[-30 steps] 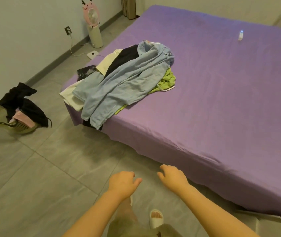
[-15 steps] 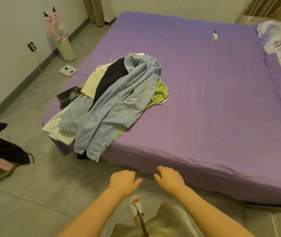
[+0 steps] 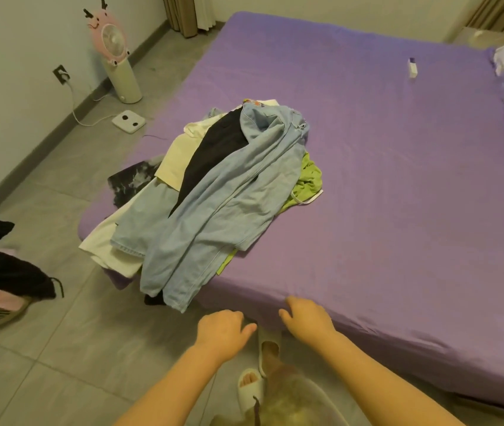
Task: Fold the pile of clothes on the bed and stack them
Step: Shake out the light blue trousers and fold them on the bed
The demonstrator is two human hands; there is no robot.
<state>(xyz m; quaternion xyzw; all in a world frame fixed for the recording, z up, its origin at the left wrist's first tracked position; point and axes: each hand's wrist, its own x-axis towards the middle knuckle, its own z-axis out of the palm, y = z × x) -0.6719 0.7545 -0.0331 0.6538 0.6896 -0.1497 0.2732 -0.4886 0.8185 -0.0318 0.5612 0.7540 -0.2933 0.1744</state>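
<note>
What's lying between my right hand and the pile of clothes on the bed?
Nothing but bare purple bedsheet in the head view, between the right hand and the pile of clothes.

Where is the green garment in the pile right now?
In the head view, the green garment sits on the purple bed, poking out from under the right edge of the light blue jeans, mid-frame.

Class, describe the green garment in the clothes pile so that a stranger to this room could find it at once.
Start at the purple bed and find the clothes pile at its near left corner. The green garment pokes out from under the pale blue jeans on the pile's right side. It is the only bright lime piece there.
</note>
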